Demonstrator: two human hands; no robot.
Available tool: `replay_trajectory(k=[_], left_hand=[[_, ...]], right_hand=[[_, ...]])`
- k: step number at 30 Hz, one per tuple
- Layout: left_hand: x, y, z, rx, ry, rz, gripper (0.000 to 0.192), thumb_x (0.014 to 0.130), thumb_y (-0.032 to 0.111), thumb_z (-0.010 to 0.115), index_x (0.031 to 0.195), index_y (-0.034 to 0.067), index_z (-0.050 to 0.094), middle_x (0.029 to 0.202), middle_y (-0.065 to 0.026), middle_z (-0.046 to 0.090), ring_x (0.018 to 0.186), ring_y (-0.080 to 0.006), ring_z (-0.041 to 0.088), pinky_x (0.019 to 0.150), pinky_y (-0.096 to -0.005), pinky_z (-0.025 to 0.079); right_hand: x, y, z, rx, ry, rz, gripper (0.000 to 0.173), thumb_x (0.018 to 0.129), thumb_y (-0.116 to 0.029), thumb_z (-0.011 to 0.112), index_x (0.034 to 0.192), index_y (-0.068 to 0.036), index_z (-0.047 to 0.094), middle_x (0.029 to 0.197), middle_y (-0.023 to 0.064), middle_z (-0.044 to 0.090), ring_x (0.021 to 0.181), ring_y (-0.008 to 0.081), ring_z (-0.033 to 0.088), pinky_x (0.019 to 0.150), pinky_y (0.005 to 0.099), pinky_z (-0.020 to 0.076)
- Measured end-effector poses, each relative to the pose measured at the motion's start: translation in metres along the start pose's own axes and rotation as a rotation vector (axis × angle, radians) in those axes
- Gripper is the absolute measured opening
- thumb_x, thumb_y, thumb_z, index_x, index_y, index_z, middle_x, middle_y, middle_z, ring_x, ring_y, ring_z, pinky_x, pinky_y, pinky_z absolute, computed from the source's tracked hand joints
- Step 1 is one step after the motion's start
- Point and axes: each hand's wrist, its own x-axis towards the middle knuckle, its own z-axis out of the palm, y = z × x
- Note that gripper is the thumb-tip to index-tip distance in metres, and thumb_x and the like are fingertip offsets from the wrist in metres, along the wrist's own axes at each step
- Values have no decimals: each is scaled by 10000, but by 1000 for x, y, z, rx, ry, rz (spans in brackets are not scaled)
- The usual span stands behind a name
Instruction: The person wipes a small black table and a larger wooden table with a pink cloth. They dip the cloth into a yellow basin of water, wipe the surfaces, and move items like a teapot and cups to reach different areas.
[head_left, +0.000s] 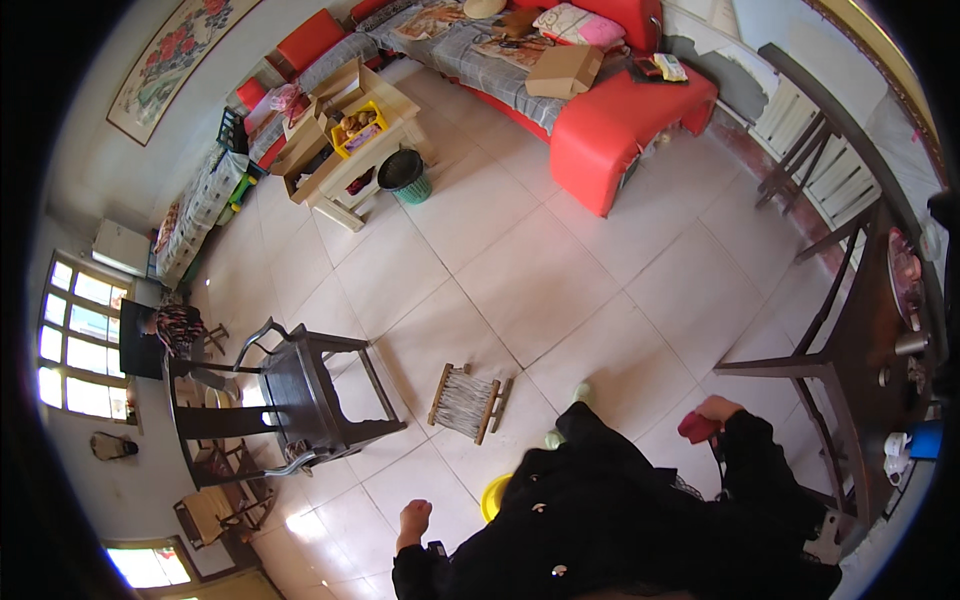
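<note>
My right hand (718, 409) is closed on a dark red, soft-looking item (694, 427), perhaps a folded cloth; its shape is partly hidden. My left hand (415, 516) hangs at my side, fingers curled into a fist, with nothing seen in it. On the tiled floor ahead of me stands a low folding stool (465, 401) with wooden bars and a woven cord seat. Close to my body is a yellow basin (493, 496), mostly covered by my black coat (600, 517).
To the left stands a dark wooden armchair (300, 390), with a seated person (178, 330) beyond it. A dark wooden table (862, 360) is at right. Farther off are a red sofa (630, 120), a low table (337, 206) bearing boxes, and a green wastebasket (405, 178).
</note>
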Motion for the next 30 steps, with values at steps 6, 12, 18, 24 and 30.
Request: replay_trajectory(k=[6,12,18,24,30], left_hand=[[-10,-39,-40,273,36,-50,226,785,265,560,853,106,705,868,-161,680,831,-352,643,747,-439,515],[67,-30,-76,701,-91,261,142,798,205,581,795,102,678,817,-135,678,774,-316,658,695,-423,530],[177,88,-107,211,45,338,252,782,267,599,850,46,697,827,-167,681,791,-339,650,732,-416,514],[241,160,-96,232,-45,495,269,796,282,579,895,61,695,888,-158,683,845,-344,646,759,-412,514],[343,199,-83,848,-375,1046,127,785,161,532,764,96,638,879,-160,655,859,-369,613,725,-475,492]], right_hand=[[102,-54,-37,-573,250,-467,353,833,-357,492,849,-85,717,899,183,679,822,364,653,711,419,518],[72,-63,-53,109,283,-467,410,819,-366,511,1018,-54,688,961,189,677,901,351,648,799,408,501],[-1,-10,-23,-62,338,-43,315,814,-275,512,905,-52,717,877,157,694,790,313,665,702,397,519],[-54,18,13,181,322,170,309,823,-264,502,900,-54,714,890,164,691,802,332,663,699,403,513],[-99,3,64,434,214,178,348,834,-300,497,947,-41,702,925,170,687,852,326,660,724,395,506]])
